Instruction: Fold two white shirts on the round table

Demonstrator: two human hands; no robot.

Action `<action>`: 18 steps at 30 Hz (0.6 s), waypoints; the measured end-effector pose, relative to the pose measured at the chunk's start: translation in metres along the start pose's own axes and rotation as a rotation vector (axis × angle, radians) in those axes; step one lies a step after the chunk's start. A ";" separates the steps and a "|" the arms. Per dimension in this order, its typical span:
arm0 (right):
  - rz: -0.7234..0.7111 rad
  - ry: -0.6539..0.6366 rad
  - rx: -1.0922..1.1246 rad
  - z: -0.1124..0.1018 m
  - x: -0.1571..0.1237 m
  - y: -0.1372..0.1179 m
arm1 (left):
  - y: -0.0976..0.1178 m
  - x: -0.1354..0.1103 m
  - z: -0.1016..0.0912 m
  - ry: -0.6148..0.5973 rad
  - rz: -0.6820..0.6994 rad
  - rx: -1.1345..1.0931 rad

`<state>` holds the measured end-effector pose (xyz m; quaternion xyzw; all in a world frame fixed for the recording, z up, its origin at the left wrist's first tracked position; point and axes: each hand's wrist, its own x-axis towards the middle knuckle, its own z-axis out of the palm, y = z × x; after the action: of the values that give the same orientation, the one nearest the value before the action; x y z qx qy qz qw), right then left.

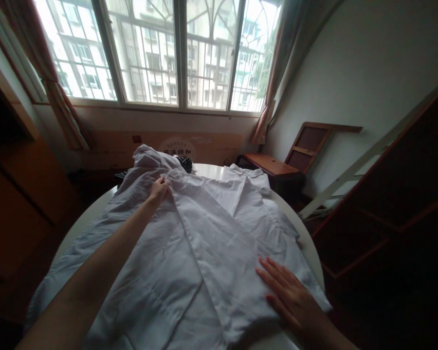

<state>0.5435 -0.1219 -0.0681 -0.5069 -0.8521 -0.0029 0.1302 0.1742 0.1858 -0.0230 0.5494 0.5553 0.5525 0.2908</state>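
Observation:
A white coat (pixel 219 243), wrinkled in places, lies spread over a round white table (pixel 314 253). A long straight edge of its cloth runs from the upper middle down toward me. My left hand (pixel 158 188) reaches to the far part of the coat and pinches the cloth near the top of that edge. Lower right, my right hand (pixel 290 296) rests palm down on the coat, fingers stretched out. Bunched white cloth (pixel 149 158) lies just beyond my left hand, with a dark striped cloth (pixel 185 164) partly hidden behind it.
Folded white cloth (pixel 253 177) lies at the table's far right. Beyond stand a wooden bench (pixel 273 164) and a leaning wooden panel (pixel 308 146). A pale ladder-like frame (pixel 346 177) leans at right. Curtains (pixel 58 97) hang beside barred windows (pixel 146 58). An orange-brown cabinet (pixel 25 194) is left.

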 end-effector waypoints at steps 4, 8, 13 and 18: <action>-0.025 0.033 0.032 -0.007 0.003 -0.001 | -0.007 0.002 -0.010 0.062 0.006 0.091; -0.082 0.107 0.110 -0.025 0.011 -0.030 | -0.013 0.004 -0.011 0.014 0.016 0.188; -0.232 0.048 0.259 -0.029 0.026 -0.094 | -0.022 0.007 -0.005 0.010 0.034 0.285; -0.270 -0.042 0.082 -0.014 0.042 -0.121 | -0.025 0.010 -0.006 0.016 0.048 0.341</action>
<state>0.4226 -0.1462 -0.0299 -0.3819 -0.9145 0.0252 0.1314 0.1594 0.1987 -0.0419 0.5995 0.6302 0.4611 0.1757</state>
